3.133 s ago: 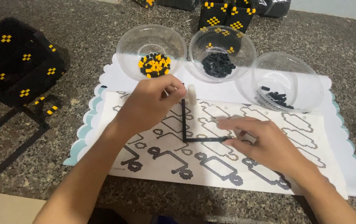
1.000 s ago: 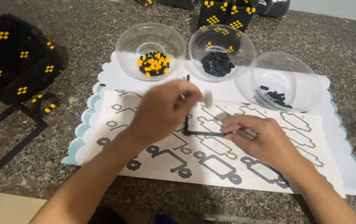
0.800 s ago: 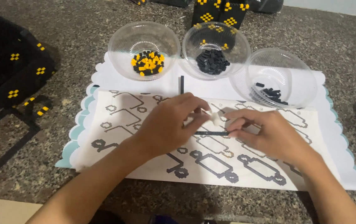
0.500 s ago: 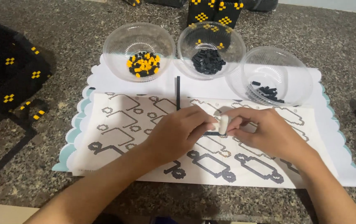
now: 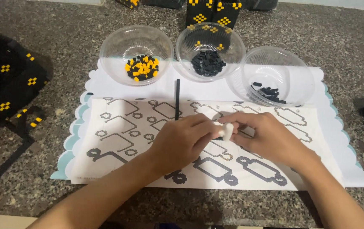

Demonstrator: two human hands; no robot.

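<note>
Hands are met over the printed sheet point(image 5: 118, 127): a small white piece point(image 5: 227, 131) is pinched by left hand point(image 5: 182, 142) and right hand point(image 5: 271, 138), fingers curled.

Setting: a home hobby or craft station, not a lab or shop. Evidence: speckled grey-brown stone worktop point(image 5: 63, 25), as on a domestic counter. On it, a white scallop-edged paper mat point(image 5: 338, 140) under a printed sheet of outlined block shapes point(image 5: 118, 127). Three clear ribbed plastic bowls point(image 5: 136, 44) sort small black and yellow building pieces. Finished black block assemblies with yellow patterns point(image 5: 4, 80) stand at the left and far edges.
</note>
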